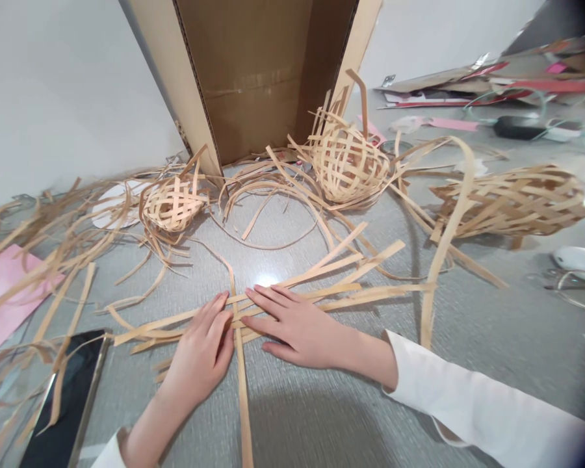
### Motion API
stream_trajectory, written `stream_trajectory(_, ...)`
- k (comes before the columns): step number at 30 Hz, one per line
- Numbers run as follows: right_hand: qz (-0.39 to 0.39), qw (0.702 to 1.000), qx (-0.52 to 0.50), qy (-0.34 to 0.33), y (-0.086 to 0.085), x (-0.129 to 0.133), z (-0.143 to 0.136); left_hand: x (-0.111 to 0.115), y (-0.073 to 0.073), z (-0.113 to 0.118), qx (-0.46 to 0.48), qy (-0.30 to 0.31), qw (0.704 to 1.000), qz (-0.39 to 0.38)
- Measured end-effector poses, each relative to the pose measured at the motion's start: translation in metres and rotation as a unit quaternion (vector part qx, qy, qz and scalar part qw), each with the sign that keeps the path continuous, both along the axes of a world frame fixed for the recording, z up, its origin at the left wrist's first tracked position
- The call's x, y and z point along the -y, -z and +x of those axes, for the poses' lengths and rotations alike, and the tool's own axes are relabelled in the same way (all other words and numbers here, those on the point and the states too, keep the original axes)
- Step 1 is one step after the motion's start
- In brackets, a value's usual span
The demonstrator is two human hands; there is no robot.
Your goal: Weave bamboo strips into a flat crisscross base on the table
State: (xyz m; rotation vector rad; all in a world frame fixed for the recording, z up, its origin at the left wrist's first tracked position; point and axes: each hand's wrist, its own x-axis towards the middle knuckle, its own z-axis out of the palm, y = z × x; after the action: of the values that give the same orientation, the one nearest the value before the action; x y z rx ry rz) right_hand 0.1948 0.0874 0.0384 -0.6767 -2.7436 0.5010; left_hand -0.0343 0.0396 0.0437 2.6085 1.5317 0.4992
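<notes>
Several flat bamboo strips (370,296) lie side by side across the table in front of me. One crosswise strip (244,403) passes between my hands toward me, crossing the others. My left hand (202,348) rests on the left part of the strips, its fingers stretched and close together, fingertips beside the crossing. My right hand (302,325) lies flat on the strips to the right of the crossing, with its fingers spread. The parts of the strips under both palms are hidden.
Behind the strips sit a small woven piece (174,203), a larger woven ball (348,162) and a long woven piece (521,201). An upright cardboard box (258,84) stands at the back. Loose strips, a phone (71,403) and pink paper (10,296) lie left; a white mouse (580,262) right.
</notes>
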Motion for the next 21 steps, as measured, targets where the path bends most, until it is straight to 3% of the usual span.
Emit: stream_trajectory(21,0.01,1.0,0.002,0.011,-0.0004,0.001,-0.0015,0.0003,-0.0013,0.0001,0.033,-0.007,0.999,0.024)
